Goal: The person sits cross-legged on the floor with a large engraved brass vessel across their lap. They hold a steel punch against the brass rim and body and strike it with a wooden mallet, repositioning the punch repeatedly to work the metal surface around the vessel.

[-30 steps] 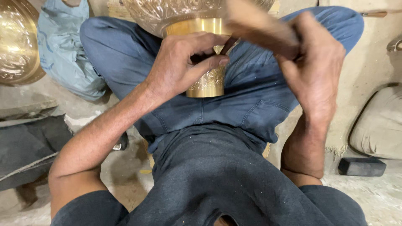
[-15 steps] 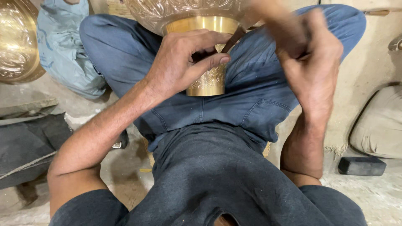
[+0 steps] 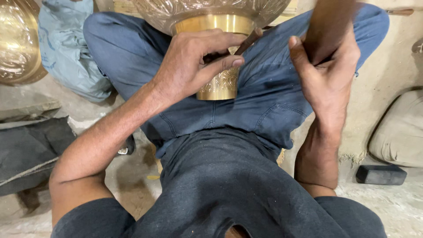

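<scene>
A brass vessel [image 3: 220, 20] with an engraved bowl and a patterned neck lies on my lap, over my blue trousers. My left hand [image 3: 194, 66] wraps around the neck and pinches a thin dark chisel [image 3: 247, 42], whose tip rests against the brass. My right hand [image 3: 328, 75] is raised at the upper right, shut on a brown wooden mallet handle [image 3: 328, 26] that is blurred and runs out of the top of the view.
Another shiny brass vessel [image 3: 15, 44] sits at the far left beside a pale blue cloth [image 3: 66, 53]. A dark mat [image 3: 26, 150] lies at the left. A black block [image 3: 381, 174] and a beige cushion [image 3: 398, 132] are on the floor at the right.
My right hand has swung the wooden mallet from low over the chisel up and to the right. My left hand keeps the chisel against the brass neck.
</scene>
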Demonstrator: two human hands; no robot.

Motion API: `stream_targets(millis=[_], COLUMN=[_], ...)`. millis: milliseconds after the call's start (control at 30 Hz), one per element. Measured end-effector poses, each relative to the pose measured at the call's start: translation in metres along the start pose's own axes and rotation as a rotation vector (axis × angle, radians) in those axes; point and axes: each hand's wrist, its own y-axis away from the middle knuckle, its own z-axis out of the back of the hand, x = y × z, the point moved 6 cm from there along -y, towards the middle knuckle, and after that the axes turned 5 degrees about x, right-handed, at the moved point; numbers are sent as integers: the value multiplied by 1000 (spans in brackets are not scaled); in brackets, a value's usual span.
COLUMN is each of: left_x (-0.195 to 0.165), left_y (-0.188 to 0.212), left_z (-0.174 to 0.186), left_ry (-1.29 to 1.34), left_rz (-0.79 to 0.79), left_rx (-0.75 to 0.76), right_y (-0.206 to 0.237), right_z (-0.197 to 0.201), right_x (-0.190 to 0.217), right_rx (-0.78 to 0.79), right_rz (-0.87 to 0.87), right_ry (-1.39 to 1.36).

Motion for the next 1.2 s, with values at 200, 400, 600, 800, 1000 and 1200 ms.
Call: stream_targets(millis=[200,400,600,800,1000,1200], left_x=[2,-8,-6,-6,-5,-9], left_y=[-1,-1,-1,-2,-1,-1], left_z=[0,3,2,0,0,0], left_ry=[9,-89,-67,-70,-72,-98], left_rz=[38,-99,-47,-36,-50,-75], left_rx=[29,-16,17,17,17,15], right_y=[2,2,8,12,10,14], right_z=[0,2,1,0,1,-1], right_x=[10,12,8,12,9,13], right_rx=[-27,-42,-41,-51,-36,-51], right_rz=[-28,113,100,126,66,175], right_ry=[48,198,222,264,311,373])
